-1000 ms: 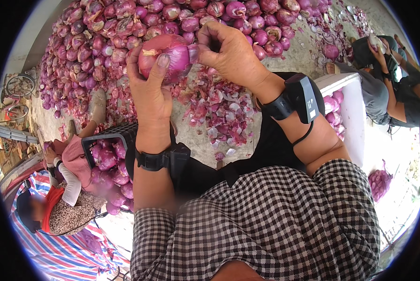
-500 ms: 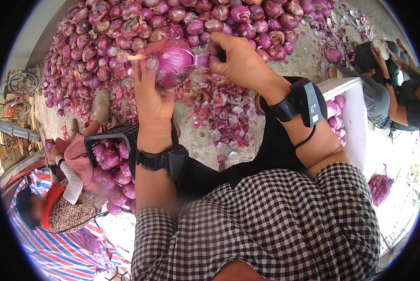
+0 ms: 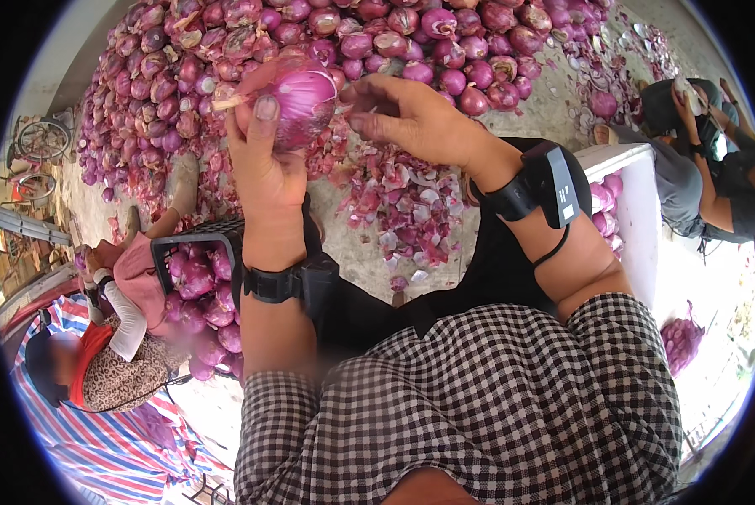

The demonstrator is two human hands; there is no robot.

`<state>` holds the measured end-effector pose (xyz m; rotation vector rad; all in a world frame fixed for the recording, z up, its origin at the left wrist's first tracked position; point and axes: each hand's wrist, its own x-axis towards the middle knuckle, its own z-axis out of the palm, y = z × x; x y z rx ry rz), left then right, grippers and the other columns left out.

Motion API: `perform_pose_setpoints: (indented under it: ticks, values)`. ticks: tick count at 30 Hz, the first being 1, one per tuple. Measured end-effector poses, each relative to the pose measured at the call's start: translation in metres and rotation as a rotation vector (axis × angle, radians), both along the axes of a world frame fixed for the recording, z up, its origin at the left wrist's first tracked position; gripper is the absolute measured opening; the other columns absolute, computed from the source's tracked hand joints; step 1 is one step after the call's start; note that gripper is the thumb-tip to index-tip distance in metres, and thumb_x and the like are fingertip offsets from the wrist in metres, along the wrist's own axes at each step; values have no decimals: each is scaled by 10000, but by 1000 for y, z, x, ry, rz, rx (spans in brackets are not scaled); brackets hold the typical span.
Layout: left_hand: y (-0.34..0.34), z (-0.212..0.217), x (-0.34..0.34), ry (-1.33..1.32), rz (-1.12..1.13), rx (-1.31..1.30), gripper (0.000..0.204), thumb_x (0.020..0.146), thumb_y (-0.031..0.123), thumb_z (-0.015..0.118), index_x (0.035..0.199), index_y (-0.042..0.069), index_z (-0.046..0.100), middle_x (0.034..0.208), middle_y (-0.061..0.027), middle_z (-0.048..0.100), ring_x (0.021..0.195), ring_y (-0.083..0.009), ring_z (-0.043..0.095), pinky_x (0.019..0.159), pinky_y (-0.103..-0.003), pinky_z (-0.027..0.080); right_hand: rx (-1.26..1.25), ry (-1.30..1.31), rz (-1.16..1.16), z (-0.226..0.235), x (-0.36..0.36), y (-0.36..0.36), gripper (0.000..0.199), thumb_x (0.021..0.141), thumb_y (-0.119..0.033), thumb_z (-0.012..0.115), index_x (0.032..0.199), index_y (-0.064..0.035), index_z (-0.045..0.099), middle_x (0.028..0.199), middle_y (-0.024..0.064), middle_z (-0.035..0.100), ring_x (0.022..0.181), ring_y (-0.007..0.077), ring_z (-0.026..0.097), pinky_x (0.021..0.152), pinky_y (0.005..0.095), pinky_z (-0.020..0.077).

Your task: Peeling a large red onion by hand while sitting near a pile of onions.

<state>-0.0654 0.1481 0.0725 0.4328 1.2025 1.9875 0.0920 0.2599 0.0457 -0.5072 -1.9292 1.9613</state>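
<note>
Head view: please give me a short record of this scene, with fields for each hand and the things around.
left hand: holds a round purple-red onion, thumb on its skin
right hand: beside the onion, fingertips pinched, with something small and unclear between them
big pile of red onions: on the ground ahead
loose purple onion skins: scattered below the hands
black plastic crate: holds onions, at the left
white box: at the right

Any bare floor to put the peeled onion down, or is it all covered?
Bare concrete shows between the peel scraps and the black crate, just ahead of the knees. More lies right of the onion heap, near the white box. Elsewhere crowded: the heap fills the top, peels the middle.
</note>
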Motion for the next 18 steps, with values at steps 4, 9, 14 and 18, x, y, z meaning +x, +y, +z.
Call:
perform_pose_setpoints:
  ticks: [4,9,14,18]
  values:
    - [2,6,14,60,11,-10,628,755,93,742,1298,50,430,1229,-100,527,1122,-228,538,966,-369,473,-295,104,-120,6,-11,-15,370,851,-202,645,1102,54,552,863,143,636,766,182,611,689,311,491]
    - [5,5,18,105,29,-16,686,734,12,738,1327,35,395,1236,-120,512,1130,-216,523,991,-345,448,-45,69,-209,-3,-18,-13,465,847,-296,617,1120,75,554,881,198,632,756,247,619,697,353,489]
    - [5,6,23,221,8,-4,685,741,-29,713,1333,27,373,1253,-132,484,1156,-227,498,1021,-350,413,25,70,-227,-6,-18,-10,500,804,-307,607,1116,81,558,861,233,621,760,289,618,699,368,486]
    - [5,10,29,316,34,-55,689,742,-35,708,1334,26,361,1263,-140,463,1166,-233,485,1025,-355,404,28,81,-219,-10,-17,-8,471,796,-288,597,1098,73,576,839,233,625,764,284,620,698,373,485]
